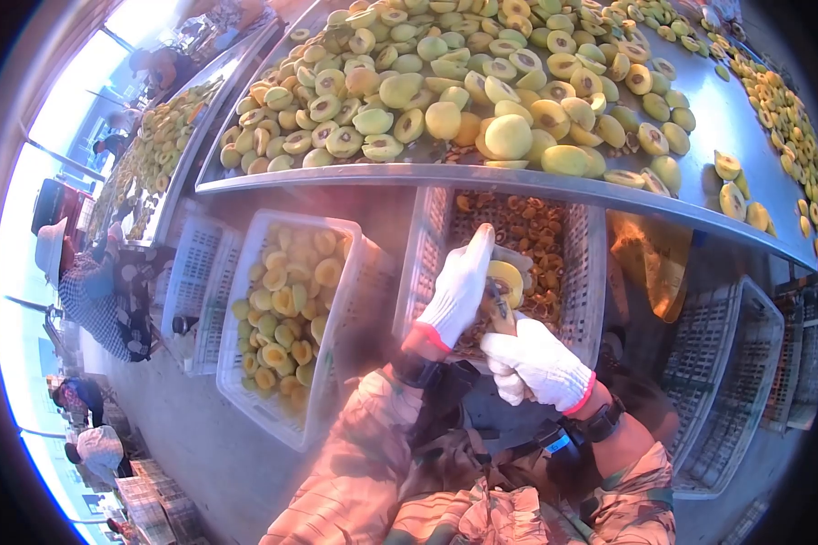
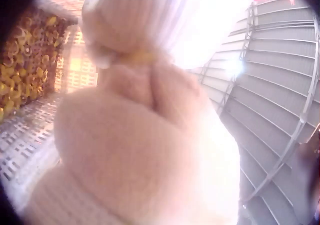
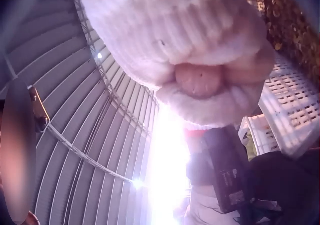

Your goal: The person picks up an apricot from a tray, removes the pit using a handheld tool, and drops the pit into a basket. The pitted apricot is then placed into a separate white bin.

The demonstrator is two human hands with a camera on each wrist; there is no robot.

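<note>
In the head view the gloved left hand (image 1: 462, 289) holds a yellow-green halved fruit (image 1: 509, 280) above a crate. The gloved right hand (image 1: 538, 363) grips the wooden handle of a small tool (image 1: 499, 313), whose metal end meets the fruit. The left wrist view shows the left glove (image 2: 165, 30) very close, with the fruit hidden. In the right wrist view the right glove (image 3: 200, 50) is curled round the round end of the handle (image 3: 199, 80).
Below the hands, a crate (image 1: 593, 272) contains brown-orange pieces. Left of it stands a crate (image 1: 265, 222) of fruit halves. A metal table (image 1: 518, 182) heaped with halved fruit spans the front. Empty crates (image 1: 732, 381) stand at right; people sit at far left.
</note>
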